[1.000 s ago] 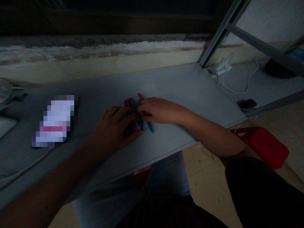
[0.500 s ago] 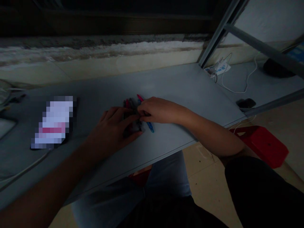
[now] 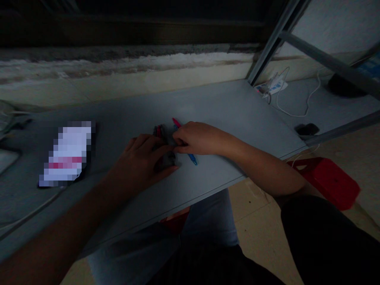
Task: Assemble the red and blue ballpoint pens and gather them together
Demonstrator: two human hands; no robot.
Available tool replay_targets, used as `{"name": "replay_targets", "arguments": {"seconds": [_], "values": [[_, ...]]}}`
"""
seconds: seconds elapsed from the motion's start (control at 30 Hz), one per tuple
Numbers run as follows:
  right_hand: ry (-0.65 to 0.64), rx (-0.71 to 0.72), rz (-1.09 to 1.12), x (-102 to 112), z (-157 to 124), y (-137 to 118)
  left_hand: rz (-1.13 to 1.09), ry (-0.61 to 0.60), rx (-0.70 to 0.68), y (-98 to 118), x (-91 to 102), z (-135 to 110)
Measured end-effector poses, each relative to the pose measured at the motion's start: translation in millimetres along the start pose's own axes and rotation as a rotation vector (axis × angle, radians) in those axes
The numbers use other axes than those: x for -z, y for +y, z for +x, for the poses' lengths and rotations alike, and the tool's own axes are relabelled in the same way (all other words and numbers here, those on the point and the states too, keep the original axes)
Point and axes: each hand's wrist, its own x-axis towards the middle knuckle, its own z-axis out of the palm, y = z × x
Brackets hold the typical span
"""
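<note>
Both my hands are together at the middle of a grey desk (image 3: 222,103). My left hand (image 3: 142,160) lies over a small dark bundle (image 3: 169,158), and a pink tip (image 3: 158,131) shows beyond its fingers. The bundle's exact form is hidden and too dim to tell. My right hand (image 3: 197,138) is closed across a slim pen, with its pink end (image 3: 176,122) above my fingers and its blue end (image 3: 193,159) below them. The pen's middle is hidden. A pixelated white and pink packet (image 3: 67,154) lies to the left of my left hand.
Behind the desk runs a stained wall. At the back right are a metal frame (image 3: 270,43), a white cable (image 3: 297,107) and a small dark object (image 3: 306,128). A red plastic stool (image 3: 326,182) stands on the tiled floor below the desk's right side.
The pen's blue end has swung slightly to the right, and the dark bundle sits more under my left hand. My arms have barely moved.
</note>
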Motion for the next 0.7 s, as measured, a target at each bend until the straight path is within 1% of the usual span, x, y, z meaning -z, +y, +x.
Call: {"name": "replay_targets", "arguments": {"seconds": [0.2,0.3,0.43,0.6,0.7], "values": [[0.012,-0.004,0.036,2,-1,-2,-0.013,0.06,-0.047,-2,0.3,-2],[0.063,0.012,0.106,1,-2,-1,-0.032,0.094,-0.027,1,4.1,-2],[0.13,0.051,0.138,-3,-1,2,-0.058,0.166,0.068,6,10.4,-3],[0.079,0.101,0.08,-5,1,3,-0.158,0.236,0.205,10,14.1,-3],[0.084,0.09,0.076,-4,1,3,-0.201,0.288,0.277,13,16.6,-3]]}}
